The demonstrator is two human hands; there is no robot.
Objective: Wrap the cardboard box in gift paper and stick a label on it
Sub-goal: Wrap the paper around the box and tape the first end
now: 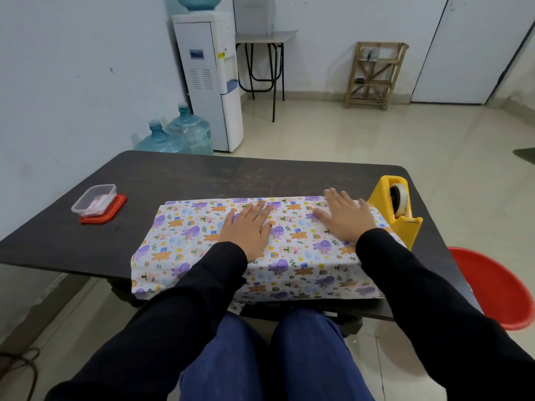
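White gift paper [185, 241] printed with purple and orange animals covers a flat box shape on the dark table [202, 175]; the cardboard itself is hidden under the paper. My left hand [246, 227] lies flat on the paper's middle, fingers straight. Flat too, my right hand [344, 217] presses the paper nearer its right end. The paper's near edge hangs over the table's front. A clear plastic container [94, 199] holding small pinkish items sits on its red lid at the table's left.
A yellow tape dispenser [396, 209] with a tape roll stands at the table's right edge, just beside my right hand. A red plastic stool [492, 287] sits off the right side. Water bottles and a dispenser stand behind the table.
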